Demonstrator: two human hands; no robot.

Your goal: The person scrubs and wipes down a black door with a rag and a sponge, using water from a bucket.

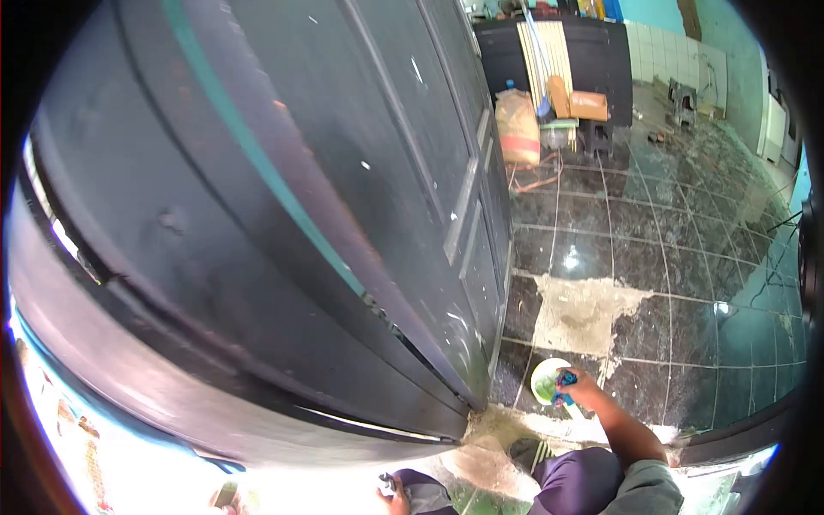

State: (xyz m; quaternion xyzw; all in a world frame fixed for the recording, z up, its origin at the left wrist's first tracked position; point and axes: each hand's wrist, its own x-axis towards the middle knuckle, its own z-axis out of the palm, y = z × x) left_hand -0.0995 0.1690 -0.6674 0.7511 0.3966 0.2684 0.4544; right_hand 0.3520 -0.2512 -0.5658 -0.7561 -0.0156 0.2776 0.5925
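Observation:
My right hand reaches down over the tiled floor, its fingers closed around a blue and dark object whose kind I cannot make out. It is held at the right rim of a round, pale green and white container. At the bottom edge, my left hand is closed on a small white and dark object, which the fingers partly cover. A large dark grey panelled door with a teal strip on its edge stands upright to the left of both hands.
Black floor tiles surround a bare, sandy patch beyond the container. At the back are a sack, a cardboard box, cream slats and a dark block. A rough threshold lies near my knees.

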